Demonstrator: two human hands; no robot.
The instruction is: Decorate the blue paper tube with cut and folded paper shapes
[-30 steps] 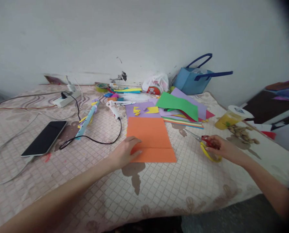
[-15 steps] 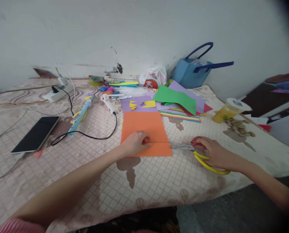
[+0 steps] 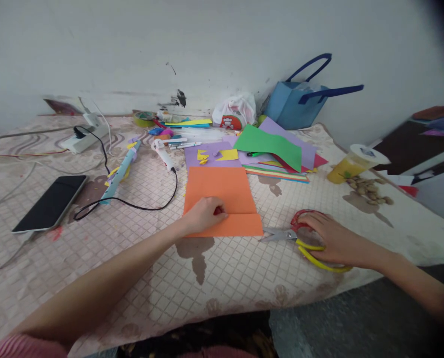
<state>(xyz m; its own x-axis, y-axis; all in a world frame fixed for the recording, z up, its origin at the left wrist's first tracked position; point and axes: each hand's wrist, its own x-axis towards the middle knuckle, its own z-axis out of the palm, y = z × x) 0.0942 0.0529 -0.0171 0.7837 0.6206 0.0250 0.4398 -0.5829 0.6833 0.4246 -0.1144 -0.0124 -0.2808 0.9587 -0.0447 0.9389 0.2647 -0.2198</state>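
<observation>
An orange paper [image 3: 222,189] lies on the patterned tablecloth, with a crease or cut line running across its lower part. My left hand [image 3: 206,215] rests on the paper's lower left part, fingers curled together; whether anything is between them is hidden. To the right, my right hand [image 3: 332,241] is closed on the handles of scissors [image 3: 281,234], one handle red and the other yellow. The scissor blades are parted, their tips beside the paper's lower right corner.
Behind the orange paper lie purple and green sheets [image 3: 269,146], yellow scraps and pens. A glue gun [image 3: 163,155], its black cable and a tablet [image 3: 52,203] are leftward. Rightward are a cup [image 3: 351,164] and peanuts [image 3: 369,190]; a blue bag [image 3: 294,104] stands behind.
The scissor blades have opened wider, and their tips have shifted slightly down, near the paper's lower right corner. The whole view has shifted a little. My left hand stays on the paper.
</observation>
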